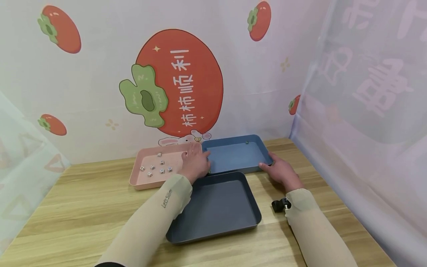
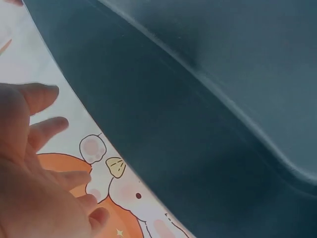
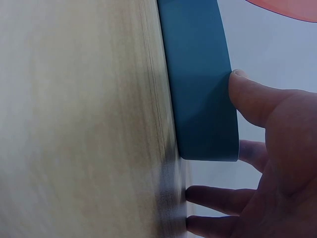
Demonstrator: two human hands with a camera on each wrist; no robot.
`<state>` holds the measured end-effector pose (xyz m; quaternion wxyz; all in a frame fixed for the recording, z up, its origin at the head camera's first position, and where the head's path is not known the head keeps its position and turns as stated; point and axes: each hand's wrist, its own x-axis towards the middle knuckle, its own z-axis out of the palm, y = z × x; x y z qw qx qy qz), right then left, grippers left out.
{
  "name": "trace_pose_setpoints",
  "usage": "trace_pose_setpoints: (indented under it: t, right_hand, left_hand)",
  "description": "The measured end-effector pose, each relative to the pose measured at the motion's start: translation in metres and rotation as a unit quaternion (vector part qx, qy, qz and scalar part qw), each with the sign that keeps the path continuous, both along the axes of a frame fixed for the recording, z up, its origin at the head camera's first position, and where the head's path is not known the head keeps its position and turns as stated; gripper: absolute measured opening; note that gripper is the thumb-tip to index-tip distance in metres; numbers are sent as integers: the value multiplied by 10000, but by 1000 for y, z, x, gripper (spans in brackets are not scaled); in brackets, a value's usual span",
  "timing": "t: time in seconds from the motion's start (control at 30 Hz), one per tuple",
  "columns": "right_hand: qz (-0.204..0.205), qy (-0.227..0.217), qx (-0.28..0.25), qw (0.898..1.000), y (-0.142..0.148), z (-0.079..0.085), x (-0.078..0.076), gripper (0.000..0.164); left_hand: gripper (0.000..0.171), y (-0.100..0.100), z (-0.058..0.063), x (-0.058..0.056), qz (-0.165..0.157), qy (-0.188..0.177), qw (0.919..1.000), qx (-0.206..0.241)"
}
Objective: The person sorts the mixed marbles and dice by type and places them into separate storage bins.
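A shallow blue tray stands at the back of the table. At its front right corner is my right hand, its thumb touching the rim and its fingers extended along the outside. In the right wrist view, the thumb meets the tray wall. My left hand is over the place where the pink tray meets the blue one, fingers spread and apparently holding nothing; whether it touches either rim cannot be told. Several white dice lie in the pink tray. A small greenish piece sits in the blue tray.
A dark grey tray stands in front of the other two, below my left forearm. A small black device is beside the right sleeve. The wooden table meets printed cloth walls at the back and sides.
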<state>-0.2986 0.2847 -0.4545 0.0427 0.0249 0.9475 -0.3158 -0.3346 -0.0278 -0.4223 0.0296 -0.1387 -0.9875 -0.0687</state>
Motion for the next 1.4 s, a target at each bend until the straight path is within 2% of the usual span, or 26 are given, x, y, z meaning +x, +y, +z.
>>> trace_pose_setpoints:
  t: [0.13, 0.3, 0.53, 0.77, 1.0, 1.1, 1.23, 1.3, 1.4]
  right_hand:
    - [97, -5, -24, 9999, -6, 0, -3, 88]
    - [208, 12, -27, 9998, -11, -2, -7, 89]
    - [213, 14, -13, 9998, -5, -5, -12, 88]
    - [70, -103, -50, 9999, 14, -10, -6, 89]
    - [191, -236, 115, 9995, 21, -5, -6, 92]
    - [101, -380, 274, 9988, 20, 2, -3, 98]
    - [-159, -364, 759, 9963, 14, 19, 7, 104]
    - [-279, -211, 1057, 9938, 8, 29, 14, 106]
    - [-478, 164, 1403, 9888, -7, 43, 25, 106]
  left_hand:
    - [57, -9, 0, 7, 284, -321, 9991, -32]
    - [62, -21, 6, 19, 521, -502, 9973, -132]
    - [73, -37, 15, 43, 1235, -1152, 9852, -293]
    - [79, -59, 23, 63, 1572, -880, 9832, -297]
    - [78, -82, 20, 79, 1832, -427, 9802, -617]
    - [78, -88, 19, 84, 1860, -303, 9814, -368]
    - [81, -92, 17, 93, 1942, -280, 9806, 38]
    - [83, -91, 15, 98, 2004, -307, 9792, 123]
    - [85, -84, 14, 105, 2099, -427, 9768, 8]
